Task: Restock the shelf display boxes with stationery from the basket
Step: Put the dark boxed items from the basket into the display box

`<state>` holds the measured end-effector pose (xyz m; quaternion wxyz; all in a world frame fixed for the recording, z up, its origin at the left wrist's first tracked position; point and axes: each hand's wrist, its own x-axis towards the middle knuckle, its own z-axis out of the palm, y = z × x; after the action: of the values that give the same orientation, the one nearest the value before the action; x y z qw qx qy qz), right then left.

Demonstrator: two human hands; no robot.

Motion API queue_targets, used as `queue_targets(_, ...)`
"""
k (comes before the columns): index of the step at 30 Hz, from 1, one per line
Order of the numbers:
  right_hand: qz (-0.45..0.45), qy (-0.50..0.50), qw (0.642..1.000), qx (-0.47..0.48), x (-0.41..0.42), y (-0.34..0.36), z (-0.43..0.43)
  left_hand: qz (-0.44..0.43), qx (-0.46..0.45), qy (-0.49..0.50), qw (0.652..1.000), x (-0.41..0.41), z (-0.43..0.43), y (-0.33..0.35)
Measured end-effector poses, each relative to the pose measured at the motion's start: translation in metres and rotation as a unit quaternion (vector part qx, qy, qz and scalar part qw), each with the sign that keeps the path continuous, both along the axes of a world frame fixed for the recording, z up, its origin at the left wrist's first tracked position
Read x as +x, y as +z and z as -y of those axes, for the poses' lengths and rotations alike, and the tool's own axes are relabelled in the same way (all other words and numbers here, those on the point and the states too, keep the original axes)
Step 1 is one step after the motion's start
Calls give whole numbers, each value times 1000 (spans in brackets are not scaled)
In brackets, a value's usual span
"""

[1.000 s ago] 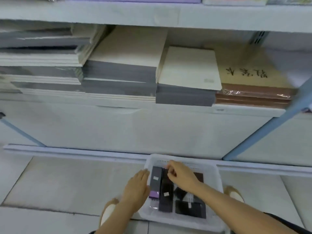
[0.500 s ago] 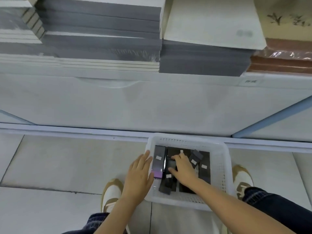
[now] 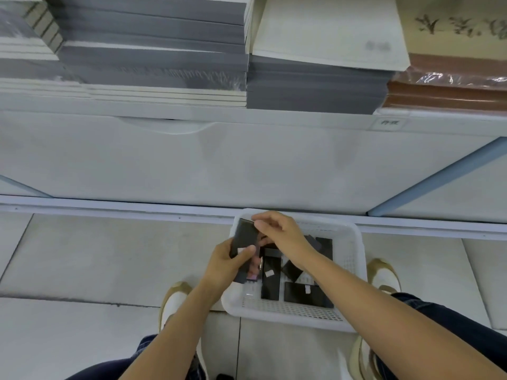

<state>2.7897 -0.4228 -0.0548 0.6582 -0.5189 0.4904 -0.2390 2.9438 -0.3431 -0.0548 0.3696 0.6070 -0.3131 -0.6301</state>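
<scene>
Step in hand: pickup of stock from the basket (image 3: 354,272), which stands on the tiled floor (image 3: 109,256) against the foot of the shelving, between the person's shoes. The left hand (image 3: 223,267) is clamped round the near end of a dark pack (image 3: 245,233), thumb laid across its face beside a small white label. The right hand (image 3: 284,237) pinches the far top corner of the same pack between thumb and forefinger. The pack is held tilted, clear of the basket floor, over the basket's left side (a second piece with a purple end appears to sit behind it in the left hand, but the frame does not settle this). More dark packs (image 3: 270,275) lie flat and loosely scattered in the basket, several with white labels. The display boxes to be restocked are not in view; only notebook stacks (image 3: 153,50) on the shelf above and a white panel (image 3: 219,160) below them are visible. The next move probably calls for squaring the held pieces into one firm grip, then rising and finding the matching display box. Against the frame half a second earlier: the left hand then lay with straight fingers at the basket's left rim, touching a pack that still rested inside, and the right hand was down among the packs; both hands now hold the pack, lifted.
</scene>
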Motion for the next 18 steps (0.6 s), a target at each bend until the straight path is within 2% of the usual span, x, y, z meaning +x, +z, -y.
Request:
queue_targets(1,-12,-27,999,12,3,-4,-2,29,-3,28,999,6,0,0)
queue_targets(3,-105,-53,992,42,5,-20,-10,73,6,86,994,19,-2,-6)
queue_targets(5,-203,-19,975,86,8,-38,-21,67,20,122,990,29,-4,-12)
queue_targets(6,-218,-3,970,103,12,-45,-27,67,26,123,990,31,-5,-15)
queue_targets(8,-219,-3,971,99,21,-54,-36,87,37,99,991,30,-8,-21)
queue_targets(13,-220,-97,963,121,35,-66,-37,102,26,59,993,29,-10,-28)
queue_targets(18,-237,-87,959,128,45,-68,-32,110,23,52,992,29,-9,-28)
